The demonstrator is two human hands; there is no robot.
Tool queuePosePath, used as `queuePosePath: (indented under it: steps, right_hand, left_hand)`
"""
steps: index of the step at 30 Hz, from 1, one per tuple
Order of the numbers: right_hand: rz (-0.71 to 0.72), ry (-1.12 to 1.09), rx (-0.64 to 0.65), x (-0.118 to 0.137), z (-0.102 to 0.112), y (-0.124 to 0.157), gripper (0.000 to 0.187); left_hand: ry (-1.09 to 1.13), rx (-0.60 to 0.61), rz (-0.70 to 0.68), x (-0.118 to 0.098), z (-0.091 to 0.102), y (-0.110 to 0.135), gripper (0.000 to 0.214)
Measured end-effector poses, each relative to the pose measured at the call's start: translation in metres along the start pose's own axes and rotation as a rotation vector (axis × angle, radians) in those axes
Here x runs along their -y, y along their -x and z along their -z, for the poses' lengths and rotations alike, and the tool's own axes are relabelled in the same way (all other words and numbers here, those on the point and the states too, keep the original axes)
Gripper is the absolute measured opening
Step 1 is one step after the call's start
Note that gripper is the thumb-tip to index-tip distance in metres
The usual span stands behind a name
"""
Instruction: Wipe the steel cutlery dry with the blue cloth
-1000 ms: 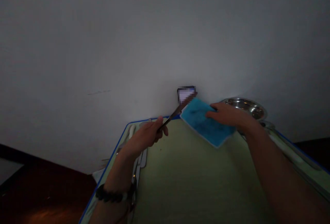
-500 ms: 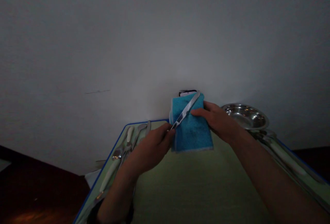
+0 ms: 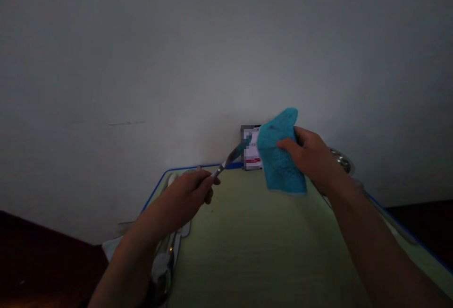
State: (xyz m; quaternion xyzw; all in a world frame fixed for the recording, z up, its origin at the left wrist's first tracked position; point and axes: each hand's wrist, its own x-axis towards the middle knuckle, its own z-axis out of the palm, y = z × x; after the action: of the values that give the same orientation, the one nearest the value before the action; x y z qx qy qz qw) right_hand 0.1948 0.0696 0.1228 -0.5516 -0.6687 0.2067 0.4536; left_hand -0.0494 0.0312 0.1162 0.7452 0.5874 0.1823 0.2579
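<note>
My left hand (image 3: 196,187) is closed round the handle of a table knife (image 3: 232,154), whose blade slants up to the right. A blue cloth (image 3: 281,157) hangs from my right hand (image 3: 311,154), pinched between thumb and fingers. The knife blade and the cloth are apart, with a small gap between them. Behind that gap stands a pale, partly blurred phone-like object (image 3: 252,159) at the wall. Several pieces of cutlery (image 3: 164,265) lie along the left side of the table, partly hidden by my left arm.
A shiny metal bowl (image 3: 342,160) sits at the back right, mostly behind my right hand. The green table (image 3: 247,242) has a blue edge and meets a grey wall (image 3: 226,53). More cutlery lies along the right edge under my right arm.
The knife has come off the cloth and moved left and down with my left hand. My right hand has carried the cloth right and slightly up, uncovering the object behind.
</note>
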Motion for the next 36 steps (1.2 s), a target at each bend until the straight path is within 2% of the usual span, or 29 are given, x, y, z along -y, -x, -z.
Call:
queuePosePath:
  steps: [2,5,7,9,14,16,19,21,24,26,31,36]
  right_hand:
    - [0.073,0.067,-0.057,0.003,-0.004,0.002,0.016]
    - [0.293,0.175,-0.166,0.010,-0.018,0.008,0.011]
    - [0.399,0.240,-0.146,0.015,-0.028,0.014,0.006]
    - [0.442,0.274,-0.017,0.017,-0.035,0.018,0.006]
    - [0.469,0.255,0.465,0.014,-0.036,0.023,0.018]
    - [0.457,0.238,0.548,0.011,-0.032,0.022,0.023]
    - [0.414,0.246,0.539,0.008,-0.029,0.020,0.028]
    - [0.438,0.293,0.512,0.007,-0.029,0.019,0.032]
    - [0.530,0.323,0.542,0.004,-0.033,0.016,0.019]
    - [0.548,0.304,0.590,0.000,-0.034,0.013,0.018]
    - [0.463,0.302,0.578,-0.013,-0.019,0.002,0.026]
    - [0.334,0.229,0.463,-0.027,0.003,-0.006,0.026]
  left_hand:
    - [-0.014,0.023,-0.057,-0.003,-0.001,0.002,0.032]
    - [-0.088,-0.021,-0.095,-0.016,-0.003,0.006,0.032]
    - [-0.147,-0.029,-0.104,-0.025,-0.005,0.010,0.030]
    - [-0.199,-0.007,-0.112,-0.029,-0.008,0.012,0.029]
    - [-0.274,0.039,-0.145,-0.024,-0.017,0.009,0.031]
    - [-0.280,0.047,-0.144,-0.021,-0.018,0.004,0.032]
    - [-0.282,0.055,-0.109,-0.019,-0.017,0.001,0.034]
    - [-0.286,0.077,-0.099,-0.018,-0.014,0.001,0.035]
    - [-0.274,0.121,-0.109,-0.017,-0.010,0.003,0.035]
    - [-0.258,0.147,-0.101,-0.017,-0.007,0.005,0.039]
    - [-0.172,0.110,-0.059,-0.013,-0.002,0.009,0.040]
    - [-0.152,0.103,-0.057,-0.003,0.007,0.008,0.037]
